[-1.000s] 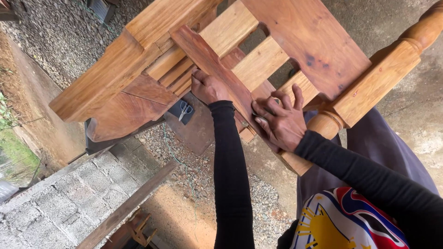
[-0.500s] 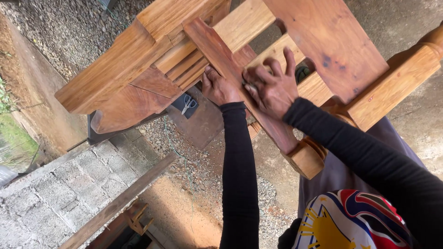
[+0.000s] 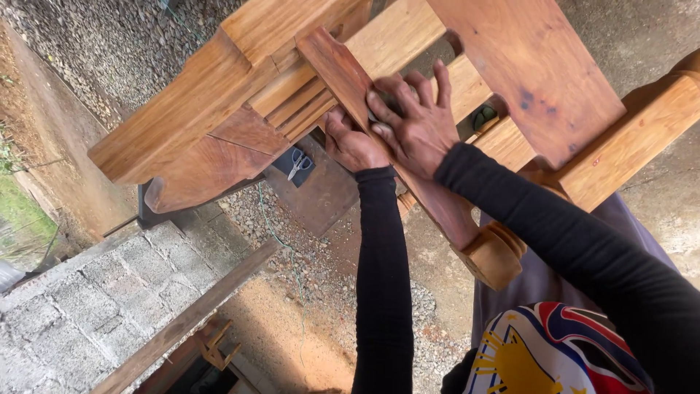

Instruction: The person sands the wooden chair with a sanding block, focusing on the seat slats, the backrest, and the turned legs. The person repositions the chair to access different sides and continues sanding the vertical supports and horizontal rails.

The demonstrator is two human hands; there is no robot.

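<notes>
The right hand lies spread flat, fingers splayed, on a slanted wooden slat just above the centre of the frame, pressing a small pad, probably sandpaper, against it; only a sliver of the pad shows under the fingers, so what it is stays a guess; the left hand sits just below and to the left, curled around the slat's lower edge, gripping it; the slat belongs to a large wooden frame, some piece of furniture tipped over, filling the top of the picture, with a turned leg end right of centre near the person's lap; scissors lie on a dark sheet on the ground beneath the frame, left of centre; concrete blocks and a plank fill the lower left, gravel the middle. Judging from this, the risks are these: the pad could slip out from under the splayed fingers and leave skin rubbing bare wood, catching a splinter; the left thumb sits close to the rubbing path and could get scraped; the frame looks loosely propped, so hard pressure might shift it toward the lap.
</notes>
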